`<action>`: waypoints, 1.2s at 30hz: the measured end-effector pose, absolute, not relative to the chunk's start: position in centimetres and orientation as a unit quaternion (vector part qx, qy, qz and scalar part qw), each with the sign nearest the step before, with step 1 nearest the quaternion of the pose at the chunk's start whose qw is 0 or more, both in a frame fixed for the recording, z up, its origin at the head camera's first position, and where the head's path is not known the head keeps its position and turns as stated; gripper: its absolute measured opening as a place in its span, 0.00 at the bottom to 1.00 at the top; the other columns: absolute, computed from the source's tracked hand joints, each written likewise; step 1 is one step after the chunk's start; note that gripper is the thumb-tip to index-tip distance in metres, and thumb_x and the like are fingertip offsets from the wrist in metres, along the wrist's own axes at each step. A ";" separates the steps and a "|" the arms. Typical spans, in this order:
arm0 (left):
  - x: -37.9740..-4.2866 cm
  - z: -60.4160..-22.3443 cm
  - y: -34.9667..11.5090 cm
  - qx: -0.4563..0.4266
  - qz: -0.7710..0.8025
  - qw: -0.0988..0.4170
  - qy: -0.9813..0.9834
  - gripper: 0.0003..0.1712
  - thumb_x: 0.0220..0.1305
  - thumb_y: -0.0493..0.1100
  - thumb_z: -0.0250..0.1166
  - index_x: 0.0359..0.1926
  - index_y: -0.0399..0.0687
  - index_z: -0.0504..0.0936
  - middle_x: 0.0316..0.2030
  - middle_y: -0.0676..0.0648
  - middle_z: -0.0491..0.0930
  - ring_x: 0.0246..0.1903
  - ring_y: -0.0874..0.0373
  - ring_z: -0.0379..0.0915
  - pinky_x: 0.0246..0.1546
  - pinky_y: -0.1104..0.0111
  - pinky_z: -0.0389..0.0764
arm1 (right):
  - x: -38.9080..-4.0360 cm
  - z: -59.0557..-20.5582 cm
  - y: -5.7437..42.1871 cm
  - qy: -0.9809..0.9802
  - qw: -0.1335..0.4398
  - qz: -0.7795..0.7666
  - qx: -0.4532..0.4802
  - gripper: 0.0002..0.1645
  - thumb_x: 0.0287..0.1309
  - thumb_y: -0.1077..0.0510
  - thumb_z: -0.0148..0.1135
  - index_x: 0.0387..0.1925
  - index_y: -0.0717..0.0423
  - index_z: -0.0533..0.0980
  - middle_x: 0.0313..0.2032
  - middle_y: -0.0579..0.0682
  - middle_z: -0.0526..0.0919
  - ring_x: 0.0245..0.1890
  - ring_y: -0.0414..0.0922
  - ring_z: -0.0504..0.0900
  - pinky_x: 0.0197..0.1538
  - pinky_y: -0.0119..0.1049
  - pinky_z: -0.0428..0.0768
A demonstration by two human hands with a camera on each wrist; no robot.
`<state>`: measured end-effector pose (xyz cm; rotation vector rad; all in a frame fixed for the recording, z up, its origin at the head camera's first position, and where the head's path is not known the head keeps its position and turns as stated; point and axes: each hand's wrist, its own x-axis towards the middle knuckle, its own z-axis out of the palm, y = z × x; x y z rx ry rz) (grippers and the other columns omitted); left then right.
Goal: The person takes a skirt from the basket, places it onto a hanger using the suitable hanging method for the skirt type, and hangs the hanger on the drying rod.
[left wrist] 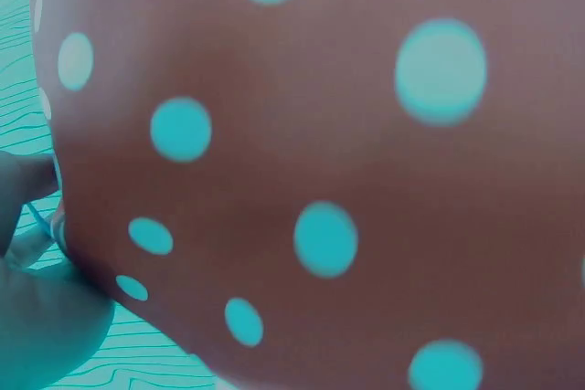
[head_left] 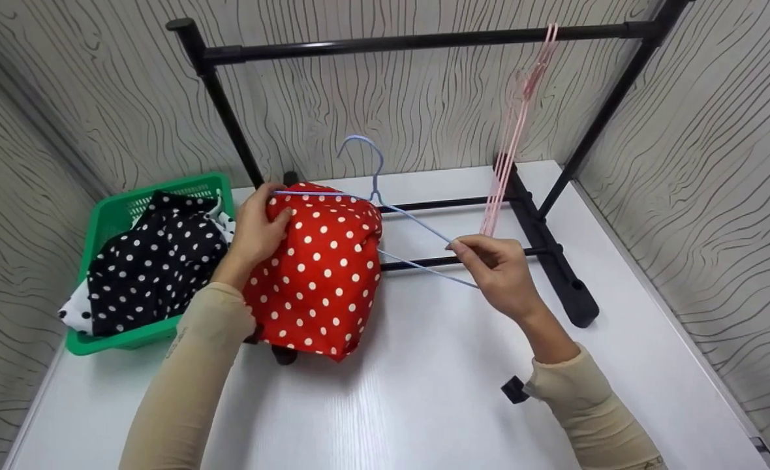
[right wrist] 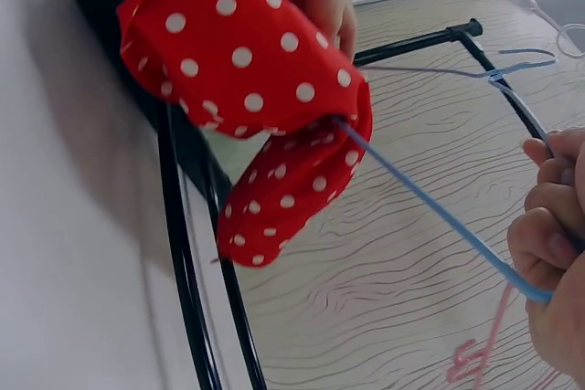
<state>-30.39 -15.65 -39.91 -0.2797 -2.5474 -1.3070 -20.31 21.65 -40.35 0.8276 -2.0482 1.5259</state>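
A blue wire hanger is held up between both hands, its hook at the top. Over its left half lies a red cloth with white dots, the lower bar passing into its folds. My left hand grips the hanger's left end together with the cloth's upper edge. With thumb and fingers, my right hand pinches the hanger's right shoulder; in the right wrist view the lower bar runs into the curled fingers. Dotted cloth fills most of the left wrist view, with part of the left hand at its edge.
A black rack stands behind the hands on a white table. Pink hangers hang from its bar at the right. At the left, a green basket holds black and white dotted cloths. A small black block lies by the right sleeve.
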 end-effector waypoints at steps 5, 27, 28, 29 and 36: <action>-30.0 -40.0 -15.4 -0.097 -0.434 0.158 -0.881 0.20 0.74 0.35 0.58 0.63 0.35 0.76 0.57 0.32 0.77 0.56 0.41 0.75 0.61 0.50 0.75 | -21.1 -39.4 22.0 -0.785 0.211 0.510 0.281 0.08 0.68 0.69 0.61 0.35 0.60 0.84 0.23 0.42 0.81 0.17 0.35 0.68 0.20 0.26 0.66; -28.7 -40.1 -12.9 -0.109 -0.431 0.118 -0.888 0.21 0.74 0.40 0.60 0.64 0.35 0.75 0.57 0.34 0.79 0.52 0.43 0.78 0.57 0.50 0.79 | -23.0 -34.6 16.3 -0.854 0.124 0.375 0.339 0.17 0.77 0.58 0.54 0.31 0.60 0.80 0.21 0.45 0.76 0.20 0.38 0.64 0.24 0.30 0.67; -28.6 -40.1 -13.0 -0.098 -0.433 0.108 -0.890 0.24 0.75 0.43 0.61 0.66 0.36 0.73 0.58 0.34 0.78 0.53 0.43 0.77 0.58 0.50 0.79 | -23.1 -34.6 16.3 -0.854 0.125 0.376 0.336 0.17 0.77 0.58 0.54 0.30 0.60 0.79 0.20 0.44 0.74 0.19 0.38 0.62 0.23 0.30 0.65; -28.6 -40.2 -13.1 -0.085 -0.434 0.096 -0.892 0.27 0.75 0.45 0.61 0.68 0.37 0.71 0.60 0.35 0.77 0.53 0.43 0.78 0.58 0.50 0.79 | -23.1 -34.6 16.4 -0.854 0.127 0.379 0.333 0.17 0.76 0.59 0.54 0.29 0.60 0.79 0.19 0.43 0.72 0.18 0.37 0.62 0.23 0.30 0.63; -27.9 -39.7 -13.1 0.017 -0.443 0.010 -0.896 0.41 0.68 0.62 0.65 0.68 0.38 0.66 0.57 0.35 0.77 0.50 0.44 0.79 0.53 0.52 0.83 | -23.3 -34.5 16.4 -0.850 0.142 0.390 0.324 0.18 0.76 0.58 0.55 0.27 0.59 0.79 0.16 0.40 0.66 0.16 0.37 0.60 0.21 0.30 0.59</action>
